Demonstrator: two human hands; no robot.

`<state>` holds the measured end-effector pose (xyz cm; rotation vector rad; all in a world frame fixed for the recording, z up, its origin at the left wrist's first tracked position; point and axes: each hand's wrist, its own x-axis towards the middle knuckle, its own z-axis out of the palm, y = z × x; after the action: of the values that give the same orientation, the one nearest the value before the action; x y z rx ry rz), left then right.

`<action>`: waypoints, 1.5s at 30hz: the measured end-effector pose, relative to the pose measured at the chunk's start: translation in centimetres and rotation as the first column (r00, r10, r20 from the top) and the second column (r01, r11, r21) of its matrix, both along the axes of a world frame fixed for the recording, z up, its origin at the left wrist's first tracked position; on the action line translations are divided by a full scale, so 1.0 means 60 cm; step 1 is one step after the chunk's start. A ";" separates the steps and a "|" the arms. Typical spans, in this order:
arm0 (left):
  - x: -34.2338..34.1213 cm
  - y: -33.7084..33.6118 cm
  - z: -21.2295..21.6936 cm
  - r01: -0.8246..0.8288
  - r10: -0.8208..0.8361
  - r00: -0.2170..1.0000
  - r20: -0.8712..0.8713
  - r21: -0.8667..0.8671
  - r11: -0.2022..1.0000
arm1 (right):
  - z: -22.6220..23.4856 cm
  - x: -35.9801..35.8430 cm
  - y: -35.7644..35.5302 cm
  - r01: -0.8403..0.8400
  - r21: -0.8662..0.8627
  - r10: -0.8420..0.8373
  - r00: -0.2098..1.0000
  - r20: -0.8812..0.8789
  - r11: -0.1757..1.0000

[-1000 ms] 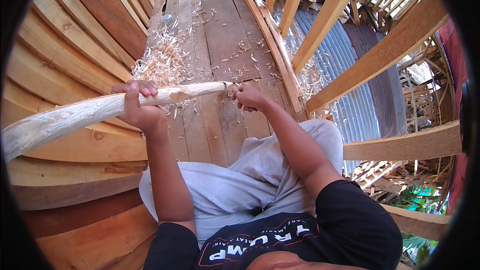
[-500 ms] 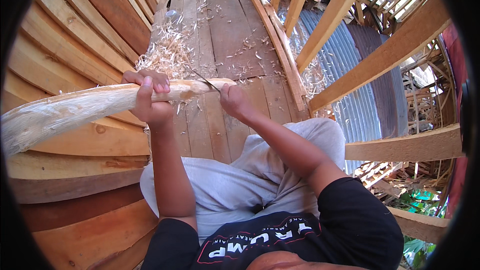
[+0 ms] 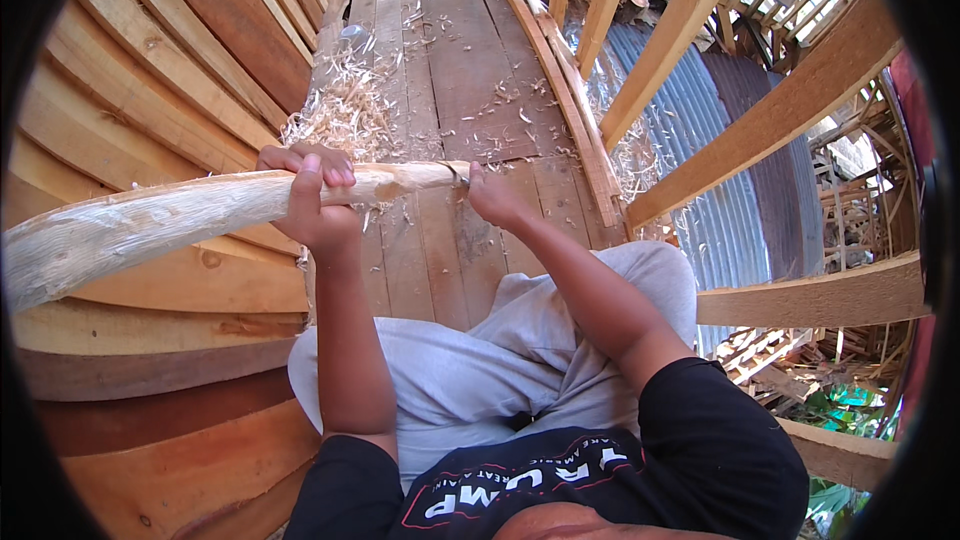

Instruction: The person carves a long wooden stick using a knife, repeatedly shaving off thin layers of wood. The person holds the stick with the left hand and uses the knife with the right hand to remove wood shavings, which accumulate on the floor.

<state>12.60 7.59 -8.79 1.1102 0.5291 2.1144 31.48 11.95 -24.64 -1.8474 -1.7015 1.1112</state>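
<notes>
- Across my lap, over the plank floor (image 3: 480, 90), lies the pale wooden pole (image 3: 170, 220), its thin end pointing right.
- My left hand (image 3: 310, 202) is wrapped tight around the pole.
- My right hand (image 3: 492, 198) is closed at its tip, on a small blade I think.
- Wood shavings (image 3: 345, 105) are heaped just beyond.

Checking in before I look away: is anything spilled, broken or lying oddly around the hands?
Only wood shavings, heaped and scattered on the plank floor beyond the pole, with more strewn toward the floor's right edge. The left hand grips the pole; the right hand is at its whittled tip. Nothing looks broken.
</notes>
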 end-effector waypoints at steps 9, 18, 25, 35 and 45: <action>0.029 -0.012 0.005 0.026 -0.023 0.995 -0.099 0.033 0.999 | -0.048 0.034 0.011 -0.010 0.041 0.010 1.000 -0.001 0.999; 0.046 -0.009 0.000 0.012 -0.013 1.000 0.016 0.026 1.000 | -0.067 0.043 0.039 -0.003 0.017 0.003 1.000 0.028 1.000; 0.053 -0.019 -0.001 -0.119 0.122 0.989 -0.084 0.033 0.992 | 0.076 -0.007 -0.002 -0.104 0.077 0.100 0.993 0.055 0.992; 0.043 -0.023 -0.015 -0.165 0.165 0.986 0.005 -0.012 0.986 | 0.033 0.013 0.016 -0.119 0.005 0.118 0.991 0.067 0.993; 0.052 -0.018 -0.010 -0.181 0.181 0.983 -0.001 0.001 0.983 | 0.018 0.042 0.031 -0.134 -0.018 0.135 0.990 0.049 0.991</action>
<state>15.71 6.48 -9.38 1.0993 0.6510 2.2700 34.00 13.83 -23.58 -1.8064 -1.8755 1.1402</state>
